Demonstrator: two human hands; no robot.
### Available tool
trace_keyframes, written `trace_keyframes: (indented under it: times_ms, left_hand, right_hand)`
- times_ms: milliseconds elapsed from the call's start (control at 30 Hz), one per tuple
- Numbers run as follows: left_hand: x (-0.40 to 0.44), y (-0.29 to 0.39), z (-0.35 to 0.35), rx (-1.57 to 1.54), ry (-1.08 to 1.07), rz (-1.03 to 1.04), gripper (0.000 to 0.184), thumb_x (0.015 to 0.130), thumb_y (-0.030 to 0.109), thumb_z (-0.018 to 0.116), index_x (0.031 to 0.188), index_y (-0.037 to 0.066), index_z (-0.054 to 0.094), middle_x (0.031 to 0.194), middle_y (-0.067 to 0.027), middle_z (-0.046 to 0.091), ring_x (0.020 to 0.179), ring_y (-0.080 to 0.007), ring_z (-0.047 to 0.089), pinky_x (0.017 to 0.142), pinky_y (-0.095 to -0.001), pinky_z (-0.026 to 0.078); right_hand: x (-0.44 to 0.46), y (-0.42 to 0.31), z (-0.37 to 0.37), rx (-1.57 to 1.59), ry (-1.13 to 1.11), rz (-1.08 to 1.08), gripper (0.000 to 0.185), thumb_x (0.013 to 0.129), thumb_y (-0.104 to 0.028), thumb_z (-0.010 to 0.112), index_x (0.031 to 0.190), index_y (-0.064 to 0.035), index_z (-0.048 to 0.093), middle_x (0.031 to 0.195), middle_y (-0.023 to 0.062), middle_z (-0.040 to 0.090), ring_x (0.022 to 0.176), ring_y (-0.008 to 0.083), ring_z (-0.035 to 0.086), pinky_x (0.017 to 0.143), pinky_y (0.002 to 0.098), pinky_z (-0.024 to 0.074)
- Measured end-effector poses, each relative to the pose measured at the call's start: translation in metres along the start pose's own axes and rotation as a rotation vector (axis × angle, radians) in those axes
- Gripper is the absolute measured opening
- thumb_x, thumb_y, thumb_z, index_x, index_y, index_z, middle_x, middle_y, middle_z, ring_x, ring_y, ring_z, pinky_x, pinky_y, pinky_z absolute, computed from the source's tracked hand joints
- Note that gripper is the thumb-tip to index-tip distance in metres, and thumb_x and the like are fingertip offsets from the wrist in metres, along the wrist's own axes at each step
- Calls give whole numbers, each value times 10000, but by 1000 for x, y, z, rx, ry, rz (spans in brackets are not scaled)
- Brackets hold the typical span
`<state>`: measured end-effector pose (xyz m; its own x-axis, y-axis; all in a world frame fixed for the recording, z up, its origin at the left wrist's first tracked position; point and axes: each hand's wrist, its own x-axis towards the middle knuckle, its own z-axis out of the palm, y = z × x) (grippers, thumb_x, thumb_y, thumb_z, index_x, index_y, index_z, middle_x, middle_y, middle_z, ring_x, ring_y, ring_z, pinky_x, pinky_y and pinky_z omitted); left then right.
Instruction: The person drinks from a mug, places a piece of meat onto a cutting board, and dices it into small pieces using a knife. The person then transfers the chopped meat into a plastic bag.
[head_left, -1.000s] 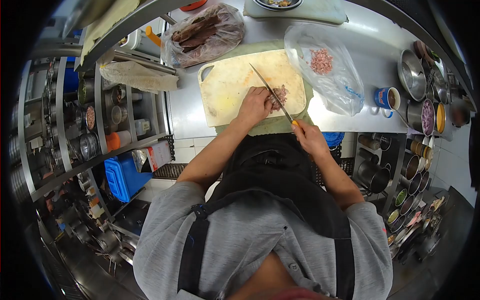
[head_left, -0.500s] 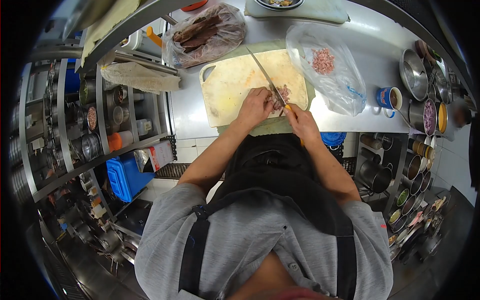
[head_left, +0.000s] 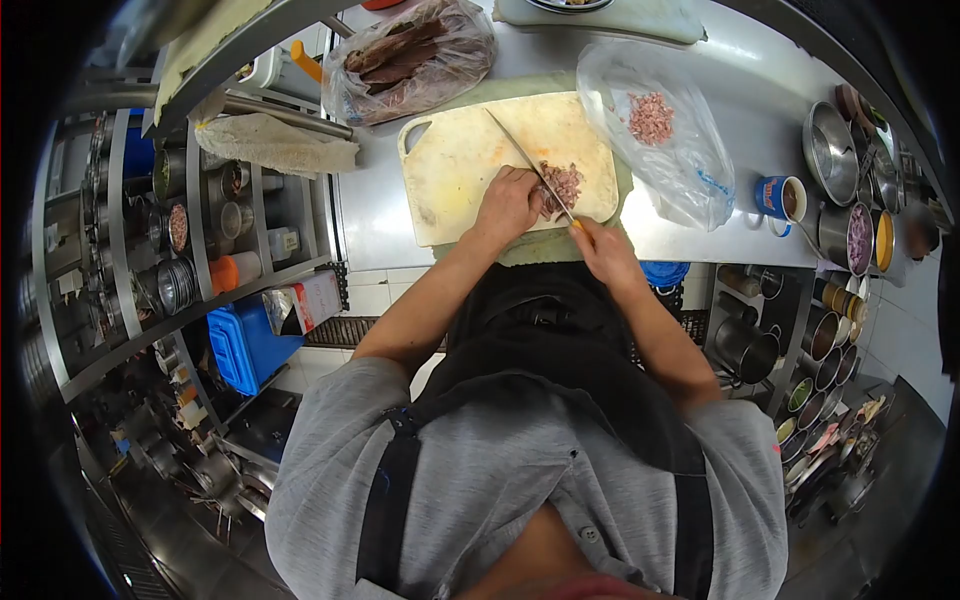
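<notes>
My right hand (head_left: 607, 252) is wrapped round the orange handle of a long knife (head_left: 518, 148). The blade slants up and left across a pale cutting board (head_left: 450, 180). Small pieces of chopped reddish meat (head_left: 565, 188) lie at the blade, mostly on its right side. On the left of the blade is my left hand (head_left: 508, 207), its fingers curled down and pressed on meat that they largely hide. Beyond the board's right corner a clear plastic bag (head_left: 690, 170) lies flat, with a heap of diced meat (head_left: 650, 118) on it.
Behind the board at left, another plastic bag (head_left: 465, 60) holds large dark pieces of meat (head_left: 395, 62). To the right stand a blue mug (head_left: 772, 197), a metal bowl (head_left: 828, 150) and a pot of chopped purple food (head_left: 858, 238). A cloth (head_left: 275, 145) hangs over a rail at left.
The chopped meat beside the blade shows as a wider pile. My right hand and the knife handle sit slightly lower and to the right. The left hand stays by the blade.
</notes>
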<state>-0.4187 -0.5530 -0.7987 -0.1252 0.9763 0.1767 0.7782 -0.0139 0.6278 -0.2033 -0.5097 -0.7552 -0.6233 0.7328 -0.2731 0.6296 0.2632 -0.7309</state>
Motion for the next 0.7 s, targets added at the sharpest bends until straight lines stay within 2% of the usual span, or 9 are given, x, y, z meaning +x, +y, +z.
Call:
trace_keyframes:
  times_ms: [233, 333, 400, 500, 700]
  left_hand:
    - [-1, 2, -7, -42, -17, -8, 172, 802, 74, 705, 956, 12, 660, 977, -166, 677, 973, -368, 607, 876, -448, 494]
    - [-6, 4, -12, -47, 36, -11, 152, 802, 77, 691, 942, 19, 674, 923, -155, 676, 946, -351, 604, 871, -428, 500]
    - [-9, 0, -9, -30, 27, -20, 136, 805, 77, 687, 929, 21, 680, 921, -152, 679, 940, -347, 607, 864, -425, 503]
    - [-9, 0, -5, 2, 18, -24, 104, 807, 77, 681, 896, 23, 688, 908, -147, 682, 925, -336, 611, 848, -418, 508]
    - [-6, -1, 2, 67, 20, -1, 72, 786, 56, 673, 848, 21, 674, 869, -146, 670, 883, -336, 607, 812, -421, 507]
  right_hand:
    - [8, -8, 2, 4, 67, -5, 307, 990, -293, 594, 1138, -33, 659, 800, 274, 659, 791, 460, 647, 702, 533, 488]
    - [-1, -5, -1, 81, 118, 9, 302, 992, -303, 598, 1110, -39, 685, 745, 260, 638, 718, 448, 638, 652, 485, 490]
    - [-11, -5, -12, 53, 98, -77, 310, 996, -294, 594, 1119, -22, 678, 736, 258, 634, 699, 440, 631, 645, 474, 484]
    - [-23, -2, -20, 55, -37, 2, 303, 989, -297, 601, 1112, -29, 671, 775, 259, 654, 766, 450, 640, 702, 521, 486]
    - [-16, 6, -11, 54, -11, -43, 307, 986, -303, 604, 1108, -30, 673, 771, 256, 655, 784, 456, 642, 714, 518, 498]
